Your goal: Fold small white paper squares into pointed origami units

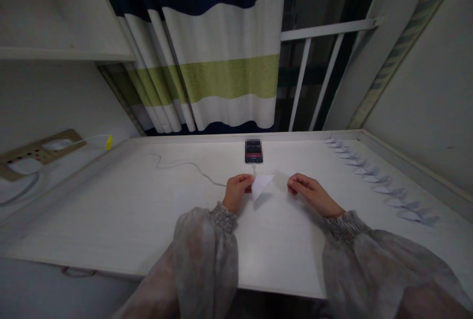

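Observation:
My left hand point(238, 192) pinches a small folded white paper triangle point(261, 185) and holds it a little above the white table point(121, 210). My right hand point(309, 192) rests on the table just right of the paper, fingers curled inward, not touching it; nothing shows in it. Both arms wear sheer grey sleeves.
A phone point(253, 151) lies behind the hands with a white cable point(185, 165) running left toward a wall power strip point(37, 151). A row of several folded paper pieces point(380, 181) lines the table's right side. A striped curtain point(221, 63) hangs behind. A shelf sits upper left.

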### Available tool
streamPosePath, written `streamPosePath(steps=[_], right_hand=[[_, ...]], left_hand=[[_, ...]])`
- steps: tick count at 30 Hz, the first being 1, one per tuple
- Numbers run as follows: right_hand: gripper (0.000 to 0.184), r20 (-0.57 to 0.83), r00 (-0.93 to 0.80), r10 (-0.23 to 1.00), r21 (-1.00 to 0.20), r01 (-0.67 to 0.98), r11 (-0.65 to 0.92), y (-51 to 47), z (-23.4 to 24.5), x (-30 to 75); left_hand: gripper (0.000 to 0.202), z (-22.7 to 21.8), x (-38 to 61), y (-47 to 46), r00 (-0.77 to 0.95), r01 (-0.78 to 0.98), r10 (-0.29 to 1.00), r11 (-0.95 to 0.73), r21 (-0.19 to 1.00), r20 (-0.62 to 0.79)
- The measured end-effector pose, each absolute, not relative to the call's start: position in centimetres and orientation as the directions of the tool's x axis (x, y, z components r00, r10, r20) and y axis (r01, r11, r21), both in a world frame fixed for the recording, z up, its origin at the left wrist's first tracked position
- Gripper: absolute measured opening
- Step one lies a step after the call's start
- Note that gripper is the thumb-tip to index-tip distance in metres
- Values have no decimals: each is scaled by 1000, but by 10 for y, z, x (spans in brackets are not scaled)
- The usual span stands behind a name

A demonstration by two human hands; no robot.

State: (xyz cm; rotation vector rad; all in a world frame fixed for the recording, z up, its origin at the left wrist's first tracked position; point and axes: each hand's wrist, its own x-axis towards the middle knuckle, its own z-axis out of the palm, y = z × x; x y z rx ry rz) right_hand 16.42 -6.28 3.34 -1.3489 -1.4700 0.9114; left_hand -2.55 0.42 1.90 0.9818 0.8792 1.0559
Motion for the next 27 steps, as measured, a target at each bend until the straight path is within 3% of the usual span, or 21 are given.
streamPosePath(steps=[3, 9, 16, 23, 27], right_hand=[[30, 110, -74, 991, -963, 237, 125, -64, 27, 145], [30, 118, 75, 990, -958, 272, 93, -63, 22, 123], [26, 122, 102, 987, -961, 260, 92, -60, 16, 128], [28, 153, 32, 988, -969, 199, 144, -63, 21, 120], [27, 157, 82, 984, -958, 253, 132, -63, 18, 119]], left_hand=[[31, 15, -17, -3, 310, -296, 946, 190, 936, -94], [35, 11, -9, -11, 329, -247, 942, 150, 957, -62], [40, 11, -10, -13, 384, -204, 923, 61, 977, 22], [38, 10, -10, -11, 354, -272, 935, 74, 959, 28], [31, 7, -9, -10, 364, -237, 927, -7, 971, 96]])
